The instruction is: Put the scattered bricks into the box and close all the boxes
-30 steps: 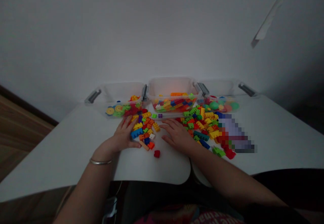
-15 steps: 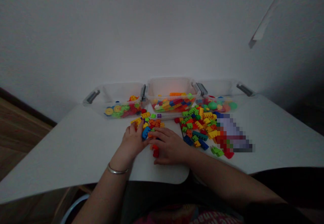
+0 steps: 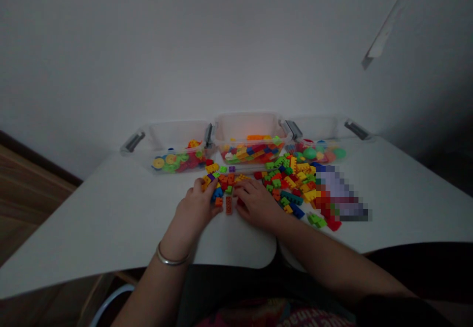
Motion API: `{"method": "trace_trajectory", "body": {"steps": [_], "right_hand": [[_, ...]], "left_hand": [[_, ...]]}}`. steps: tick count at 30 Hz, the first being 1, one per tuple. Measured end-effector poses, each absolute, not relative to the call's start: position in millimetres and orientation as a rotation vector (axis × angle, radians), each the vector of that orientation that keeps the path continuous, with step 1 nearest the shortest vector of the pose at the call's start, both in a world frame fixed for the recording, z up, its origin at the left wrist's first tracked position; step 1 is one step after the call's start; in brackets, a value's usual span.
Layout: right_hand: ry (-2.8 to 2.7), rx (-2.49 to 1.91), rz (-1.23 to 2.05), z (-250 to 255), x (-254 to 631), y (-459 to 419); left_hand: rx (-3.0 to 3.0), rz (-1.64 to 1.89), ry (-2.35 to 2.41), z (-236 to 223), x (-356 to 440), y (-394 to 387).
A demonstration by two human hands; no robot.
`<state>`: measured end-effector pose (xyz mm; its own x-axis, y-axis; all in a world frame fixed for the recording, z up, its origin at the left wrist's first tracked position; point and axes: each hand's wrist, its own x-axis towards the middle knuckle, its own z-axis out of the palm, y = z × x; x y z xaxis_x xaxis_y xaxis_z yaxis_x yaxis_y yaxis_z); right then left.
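My left hand lies at the left side of a small pile of toy building bricks, fingers apart, touching or close to yellow bricks and blue bricks. My right hand rests at the pile's right side with its fingers spread and curved. A red brick shows partly beneath it; whether the fingers touch it I cannot tell. Between the two hands a long orange-red brick lies flat on the white table, with a small orange brick left of it and a green brick behind.
A larger spread of mixed bricks lies to the right, beside a blurred-out flat item. Against the wall stand three clear plastic boxes: a left box, a middle box and a right box, each holding colourful pieces.
My hands have moved apart, the right one drawing to the right. The orange-red brick between them now shows. Yellow bricks at the left have been pulled closer to the pile.
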<state>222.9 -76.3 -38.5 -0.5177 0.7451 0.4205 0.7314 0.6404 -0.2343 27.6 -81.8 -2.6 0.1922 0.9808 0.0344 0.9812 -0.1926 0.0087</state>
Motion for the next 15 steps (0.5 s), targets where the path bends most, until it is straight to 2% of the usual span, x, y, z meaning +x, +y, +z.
{"method": "trace_trajectory", "body": {"steps": [7,15], "right_hand": [[-2.21,-1.583,-0.084,-16,267,-92],[-2.197,-1.843,-0.078,-48,297,-94]], "left_hand": [[-2.356,-0.112,-1.839,4,28,-88],[-2.435,-0.139,-1.68,21,47,-79]]}}
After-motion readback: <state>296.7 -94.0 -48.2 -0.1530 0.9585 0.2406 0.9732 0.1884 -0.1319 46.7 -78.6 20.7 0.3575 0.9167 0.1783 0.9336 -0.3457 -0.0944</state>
